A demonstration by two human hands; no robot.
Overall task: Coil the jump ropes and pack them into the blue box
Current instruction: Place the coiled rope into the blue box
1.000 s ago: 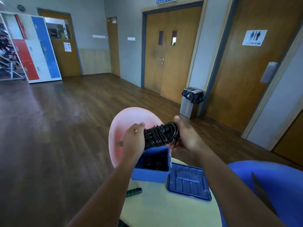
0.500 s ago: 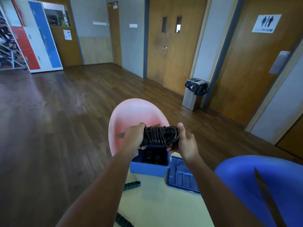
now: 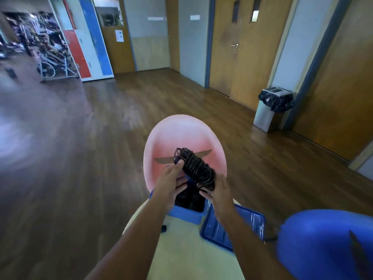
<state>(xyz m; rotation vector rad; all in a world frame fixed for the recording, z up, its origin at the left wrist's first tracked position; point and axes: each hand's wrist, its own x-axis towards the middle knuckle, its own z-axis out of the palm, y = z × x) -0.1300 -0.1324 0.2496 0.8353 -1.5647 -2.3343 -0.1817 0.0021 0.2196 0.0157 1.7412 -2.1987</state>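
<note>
A black coiled jump rope (image 3: pixel 196 170) is held between both hands just above the open blue box (image 3: pixel 186 215). My left hand (image 3: pixel 171 182) grips its far upper end and my right hand (image 3: pixel 219 190) holds its near lower end. The bundle is tilted, far end higher. Dark coiled ropes lie inside the box, partly hidden by my hands. The box's blue lid (image 3: pixel 234 227) lies upside down to the right of it on the pale yellow table (image 3: pixel 181 255).
A pink chair (image 3: pixel 181 136) stands right behind the box, and a blue chair (image 3: pixel 327 243) is at my right. A small dark object (image 3: pixel 163 228) lies on the table's left edge. Wooden floor, doors and a bin (image 3: pixel 272 110) lie farther off.
The bundle has turned from lying level across to pointing away and tilted, and both hands have dropped closer to the box. The view has swung left.
</note>
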